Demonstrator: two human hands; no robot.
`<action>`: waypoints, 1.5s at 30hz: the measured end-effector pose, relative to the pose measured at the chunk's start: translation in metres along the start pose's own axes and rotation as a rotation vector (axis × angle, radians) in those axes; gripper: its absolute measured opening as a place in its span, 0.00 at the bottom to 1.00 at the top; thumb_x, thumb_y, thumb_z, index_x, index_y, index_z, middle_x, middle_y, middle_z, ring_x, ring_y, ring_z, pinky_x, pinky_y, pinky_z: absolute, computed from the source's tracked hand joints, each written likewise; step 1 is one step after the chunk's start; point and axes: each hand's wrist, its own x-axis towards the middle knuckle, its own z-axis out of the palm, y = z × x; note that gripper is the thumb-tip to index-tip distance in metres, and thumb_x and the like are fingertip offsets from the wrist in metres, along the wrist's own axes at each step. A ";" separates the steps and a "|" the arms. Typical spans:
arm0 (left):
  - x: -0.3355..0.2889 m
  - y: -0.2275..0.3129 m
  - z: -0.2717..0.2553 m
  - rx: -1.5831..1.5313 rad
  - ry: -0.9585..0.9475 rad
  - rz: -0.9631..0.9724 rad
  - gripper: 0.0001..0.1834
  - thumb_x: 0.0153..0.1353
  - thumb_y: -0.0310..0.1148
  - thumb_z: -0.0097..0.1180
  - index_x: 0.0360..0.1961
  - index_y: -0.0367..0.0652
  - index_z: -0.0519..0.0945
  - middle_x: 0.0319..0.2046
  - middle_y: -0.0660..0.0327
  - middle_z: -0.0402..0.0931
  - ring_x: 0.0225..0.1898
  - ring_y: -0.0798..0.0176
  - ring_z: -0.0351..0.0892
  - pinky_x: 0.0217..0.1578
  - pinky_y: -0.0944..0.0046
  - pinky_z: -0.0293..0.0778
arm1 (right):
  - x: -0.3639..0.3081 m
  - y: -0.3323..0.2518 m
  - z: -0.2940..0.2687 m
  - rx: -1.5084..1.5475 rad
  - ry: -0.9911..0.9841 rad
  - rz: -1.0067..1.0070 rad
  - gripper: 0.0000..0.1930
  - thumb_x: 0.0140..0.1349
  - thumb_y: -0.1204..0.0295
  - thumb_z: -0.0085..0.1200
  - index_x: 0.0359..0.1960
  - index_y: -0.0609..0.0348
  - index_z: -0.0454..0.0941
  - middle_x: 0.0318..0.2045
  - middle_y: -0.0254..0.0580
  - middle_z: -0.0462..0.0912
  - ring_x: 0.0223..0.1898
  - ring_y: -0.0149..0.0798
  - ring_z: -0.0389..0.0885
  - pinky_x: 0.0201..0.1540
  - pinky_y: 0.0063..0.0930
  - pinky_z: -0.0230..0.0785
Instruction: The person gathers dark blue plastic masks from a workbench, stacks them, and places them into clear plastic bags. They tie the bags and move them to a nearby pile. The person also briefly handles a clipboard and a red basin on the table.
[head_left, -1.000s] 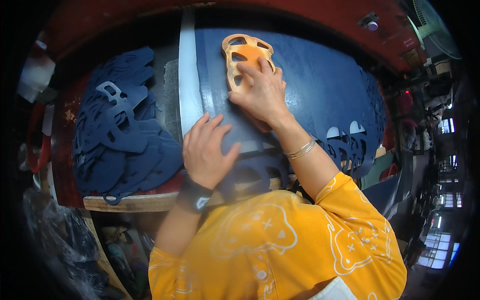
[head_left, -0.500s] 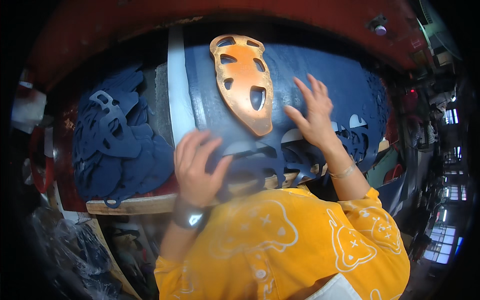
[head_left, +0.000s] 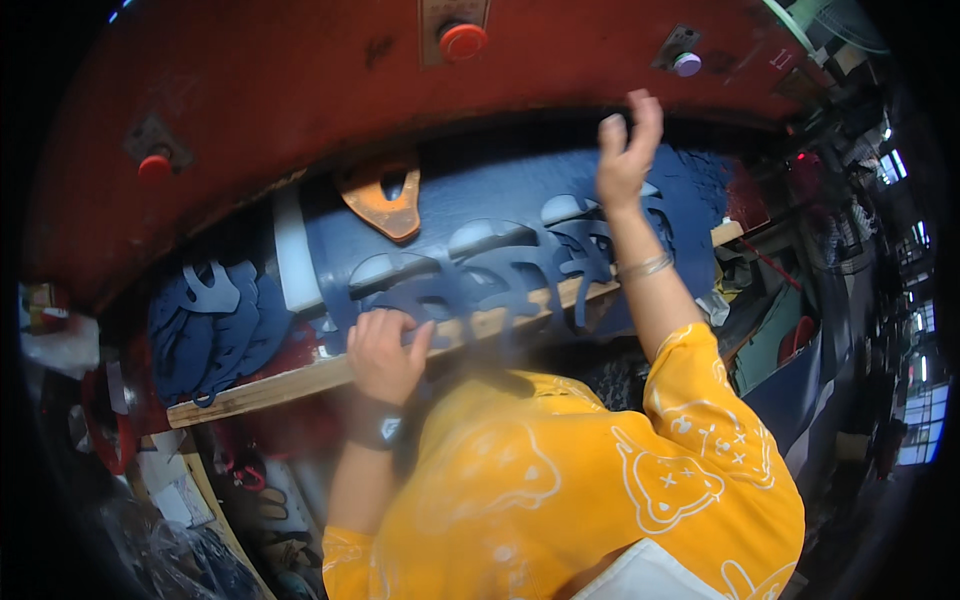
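Note:
My right hand [head_left: 628, 160] is raised, fingers stretched upward and thumb apart, with nothing in it. It is in front of the red machine's lower edge, below a pale purple button [head_left: 687, 65], and does not touch it. My left hand [head_left: 384, 352] is by the wooden front edge, over the near strip of the blue sheet [head_left: 480, 185]. Its fingers are slightly bent, the thumb apart, and no held thing shows. An orange cutting die [head_left: 388, 212] with cut-out openings lies on the sheet, its far part hidden under the machine. Rounded holes run along the sheet's near side.
The red machine body [head_left: 330, 80] overhangs the far side, with a large red button [head_left: 463, 42] and a smaller one [head_left: 154, 166]. Blue cut pieces [head_left: 215, 325] are piled at left beside a white strip [head_left: 295, 250]. A wooden rail [head_left: 270, 388] edges the table.
My right hand has risen from the sheet toward the machine front. My left hand has shifted slightly down. The view has tilted up, and the red machine now hides most of the die.

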 end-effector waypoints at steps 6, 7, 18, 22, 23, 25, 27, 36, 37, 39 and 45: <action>-0.003 0.003 0.003 0.101 0.059 0.019 0.11 0.49 0.36 0.65 0.22 0.44 0.76 0.25 0.62 0.72 0.34 0.55 0.71 0.34 0.58 0.65 | 0.117 0.063 -0.036 -0.179 0.295 0.140 0.39 0.63 0.53 0.48 0.67 0.69 0.50 0.66 0.66 0.52 0.68 0.59 0.48 0.68 0.47 0.43; -0.004 0.002 0.004 0.105 0.075 0.031 0.11 0.49 0.37 0.65 0.21 0.45 0.76 0.26 0.62 0.72 0.34 0.56 0.71 0.35 0.58 0.65 | 0.120 0.069 -0.040 -0.266 0.276 0.106 0.41 0.62 0.52 0.48 0.67 0.70 0.49 0.65 0.68 0.52 0.68 0.60 0.47 0.69 0.46 0.43; -0.007 0.005 0.009 0.196 0.067 -0.043 0.12 0.53 0.39 0.63 0.21 0.43 0.79 0.27 0.60 0.73 0.36 0.54 0.72 0.38 0.57 0.66 | -0.080 -0.032 -0.108 0.013 -0.633 -0.014 0.18 0.53 0.68 0.59 0.47 0.58 0.77 0.51 0.47 0.76 0.56 0.50 0.68 0.60 0.40 0.59; -0.012 0.008 0.012 0.199 0.106 -0.039 0.11 0.54 0.38 0.61 0.24 0.42 0.80 0.28 0.59 0.74 0.37 0.54 0.72 0.40 0.57 0.66 | -0.129 -0.069 -0.098 -0.247 -0.899 -0.281 0.27 0.47 0.64 0.64 0.52 0.52 0.73 0.44 0.45 0.73 0.52 0.49 0.67 0.54 0.44 0.56; -0.013 0.008 0.012 0.206 0.118 -0.040 0.10 0.54 0.38 0.61 0.24 0.42 0.80 0.29 0.59 0.74 0.37 0.54 0.72 0.40 0.57 0.66 | -0.133 -0.075 -0.095 -0.287 -0.908 -0.237 0.27 0.47 0.64 0.64 0.51 0.51 0.74 0.42 0.45 0.73 0.50 0.49 0.67 0.54 0.45 0.56; -0.016 0.007 0.013 0.205 0.134 -0.049 0.10 0.54 0.37 0.61 0.25 0.42 0.80 0.29 0.59 0.74 0.37 0.54 0.72 0.40 0.57 0.66 | -0.135 -0.085 -0.093 -0.358 -0.946 -0.213 0.26 0.47 0.64 0.64 0.51 0.49 0.75 0.42 0.46 0.72 0.48 0.48 0.67 0.53 0.45 0.55; -0.017 0.007 0.014 0.203 0.148 -0.051 0.09 0.54 0.37 0.61 0.25 0.42 0.80 0.29 0.59 0.74 0.37 0.54 0.72 0.41 0.57 0.66 | -0.132 -0.093 -0.092 -0.437 -1.009 -0.224 0.26 0.50 0.62 0.64 0.53 0.47 0.75 0.42 0.46 0.71 0.48 0.46 0.67 0.52 0.44 0.55; -0.020 0.008 0.015 0.170 0.175 -0.045 0.09 0.53 0.36 0.61 0.24 0.43 0.79 0.28 0.60 0.73 0.36 0.54 0.72 0.40 0.56 0.66 | -0.136 -0.101 -0.091 -0.498 -1.033 -0.197 0.23 0.52 0.61 0.64 0.50 0.45 0.75 0.42 0.47 0.72 0.47 0.48 0.68 0.50 0.44 0.56; -0.020 0.007 0.016 0.149 0.180 -0.035 0.09 0.53 0.36 0.62 0.24 0.43 0.78 0.28 0.59 0.73 0.36 0.53 0.72 0.39 0.56 0.66 | -0.131 -0.102 -0.091 -0.500 -1.067 -0.190 0.23 0.52 0.60 0.63 0.51 0.45 0.75 0.42 0.47 0.72 0.47 0.48 0.68 0.50 0.44 0.56; -0.019 0.007 0.016 0.152 0.150 -0.054 0.09 0.53 0.36 0.62 0.23 0.43 0.78 0.28 0.59 0.73 0.35 0.53 0.72 0.38 0.56 0.66 | -0.114 -0.106 -0.090 -0.535 -1.214 -0.184 0.25 0.54 0.60 0.62 0.55 0.46 0.74 0.40 0.48 0.72 0.47 0.49 0.69 0.51 0.43 0.60; -0.008 0.018 -0.004 0.084 0.034 -0.085 0.06 0.52 0.33 0.60 0.22 0.45 0.78 0.27 0.58 0.72 0.34 0.51 0.72 0.36 0.54 0.67 | 0.001 -0.102 -0.054 -0.362 -1.670 0.135 0.21 0.57 0.57 0.61 0.48 0.57 0.82 0.29 0.51 0.85 0.30 0.39 0.85 0.38 0.32 0.78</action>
